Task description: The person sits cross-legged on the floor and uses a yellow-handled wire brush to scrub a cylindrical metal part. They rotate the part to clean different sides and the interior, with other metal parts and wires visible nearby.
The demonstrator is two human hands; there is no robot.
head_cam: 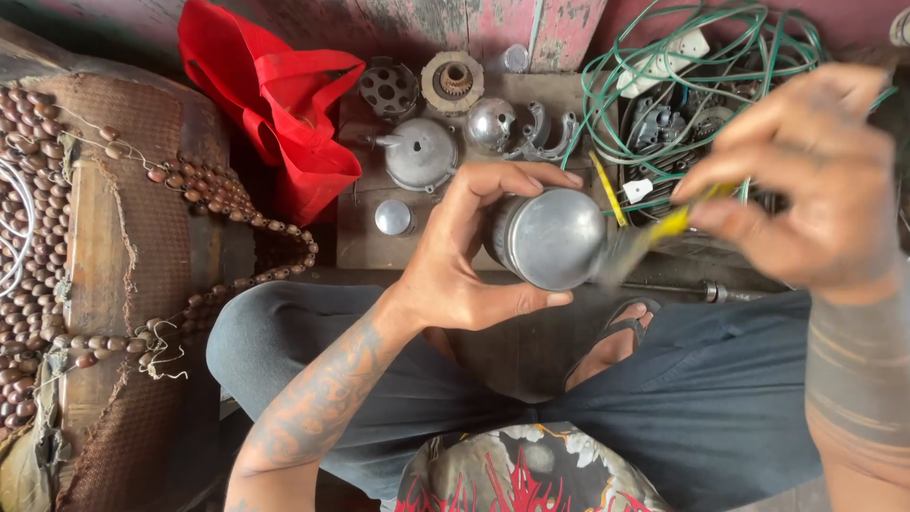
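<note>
Grey metal fills my left hand (455, 270): a round cap (550, 237), gripped by its rim between thumb and fingers, held above my lap in front of the board (365, 242). My right hand (806, 180) pinches a yellow brush (654, 237), its blurred bristles touching the cap's right edge. Small metal parts (422, 152) lie on the board, green wire (664, 57) coils to the right, a red bag (284, 104) sits left.

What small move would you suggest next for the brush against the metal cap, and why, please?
Probably sweep the yellow-handled brush across the round metal cap again: the left hand holds the cap facing up, and the right hand has the bristles at its edge.
</note>
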